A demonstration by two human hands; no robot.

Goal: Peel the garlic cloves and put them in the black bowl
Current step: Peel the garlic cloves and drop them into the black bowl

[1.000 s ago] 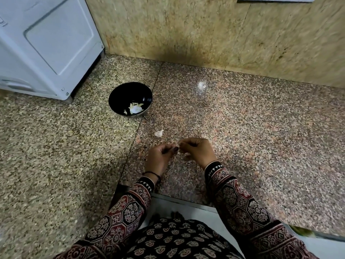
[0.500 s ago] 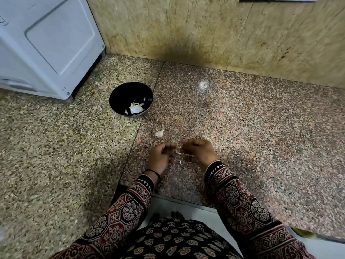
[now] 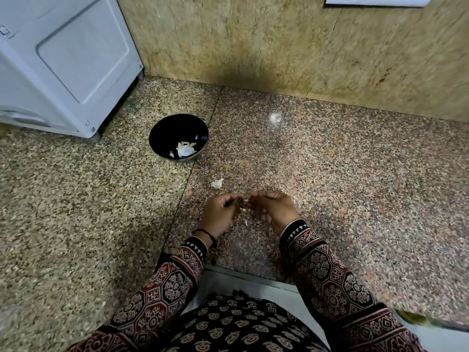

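White appliance: stands at the far left of the table, against the wall
Black bowl: on the table just right of the appliance's near corner, upright, well apart from the hands
Peeled garlic: a few pale pieces lying in the bottom of the black bowl
Loose clove: on the table between the bowl and the hands, touching neither
Left hand: grip closed, fingers curled, fingertips pinching the held clove
Held clove: small and pale, caught between the fingertips of both hands just above the table
Skin scrap: a tiny pale fleck on the table below the hands
Right hand: grip closed, thumb and curled fingers pinching the same clove
Table: speckled granite
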